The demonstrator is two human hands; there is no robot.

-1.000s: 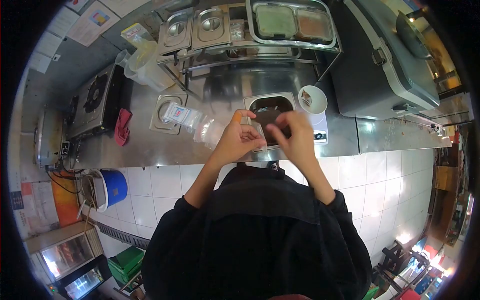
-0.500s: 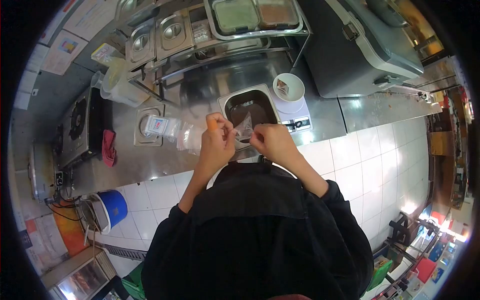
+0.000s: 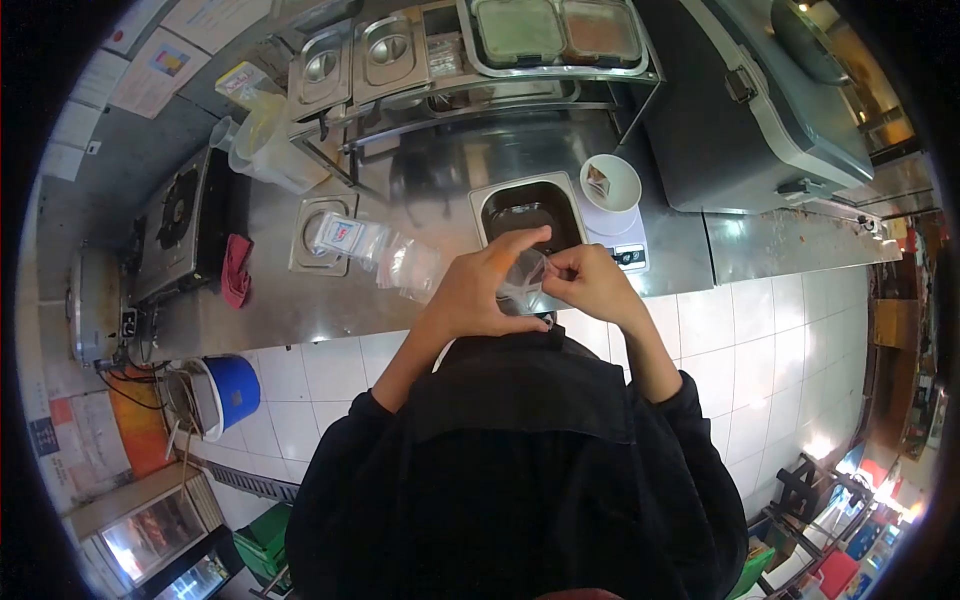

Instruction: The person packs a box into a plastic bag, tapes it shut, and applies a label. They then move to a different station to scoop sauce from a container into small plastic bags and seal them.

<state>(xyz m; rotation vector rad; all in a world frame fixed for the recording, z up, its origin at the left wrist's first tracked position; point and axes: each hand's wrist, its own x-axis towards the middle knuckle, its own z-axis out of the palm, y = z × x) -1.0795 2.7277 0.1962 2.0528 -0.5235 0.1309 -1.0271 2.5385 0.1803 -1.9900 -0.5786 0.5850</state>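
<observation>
My left hand [image 3: 482, 288] and my right hand [image 3: 592, 281] are close together over the front edge of the steel counter [image 3: 330, 300]. Both pinch a small clear plastic bag [image 3: 525, 280] between them. Just beyond the hands a dark rectangular pan [image 3: 528, 206] is sunk into the counter. To its right a white bowl [image 3: 612, 182] with a small packet inside sits on a white scale [image 3: 625, 245].
A pile of clear plastic bags [image 3: 385, 255] lies left of my hands, beside a lidded steel inset [image 3: 315, 237]. A red cloth [image 3: 237, 268] and gas burner [image 3: 180, 215] are at far left. Lidded containers line the rear shelf [image 3: 450, 50]. A blue bucket [image 3: 230, 390] stands on the floor.
My hands have drawn closer together and toward me, with the small bag now bunched between them. The view has shifted slightly.
</observation>
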